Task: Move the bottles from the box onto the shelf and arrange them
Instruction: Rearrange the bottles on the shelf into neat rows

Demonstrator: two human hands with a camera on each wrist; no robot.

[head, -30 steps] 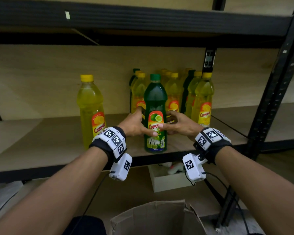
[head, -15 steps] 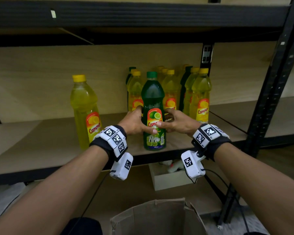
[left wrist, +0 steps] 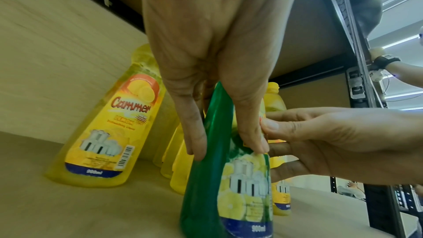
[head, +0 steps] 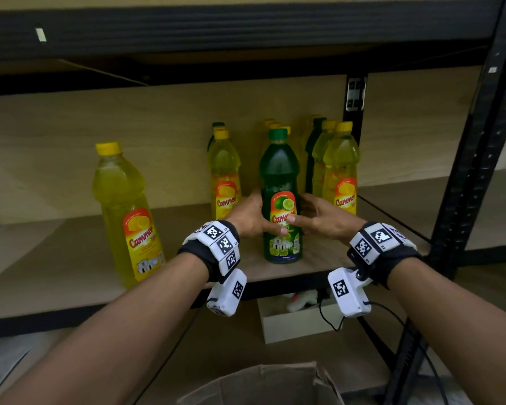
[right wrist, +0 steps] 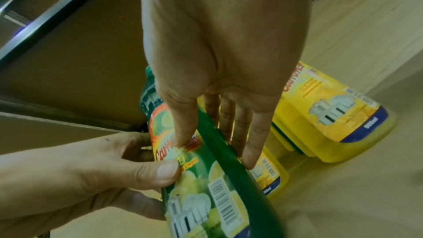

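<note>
Gripping the green bottle from both sides, we have the left hand on its left flank and the right hand on its right, thumbs meeting across the front label and fingers wrapped round the back. Left wrist view shows our left thumb and fingers curled onto the green body at label height; right wrist view shows the same for the right hand, thumb on the orange part of the label, fingers behind. So both hands are closed round the bottle, not spread. Bottle stands upright on the wooden shelf, base flat near the front edge, long axis vertical, cap up. It sits dead centre between our two hands, so neither one is nearer; we judge the coming move is a push or slide straight back, away from us, into the group. Directly behind it is the cluster of yellow bottles, with a couple of dark green ones mixed in at the back; nearest neighbours are a yellow bottle just behind-left and another just behind-right. Gap between those two looks about bottle-wide, tight fit, we can't tell if it touches either yet. One lone yellow bottle stands well apart to the left. Cardboard box open below us at frame bottom, contents not visible. Small white box on the floor under the shelf.
</note>
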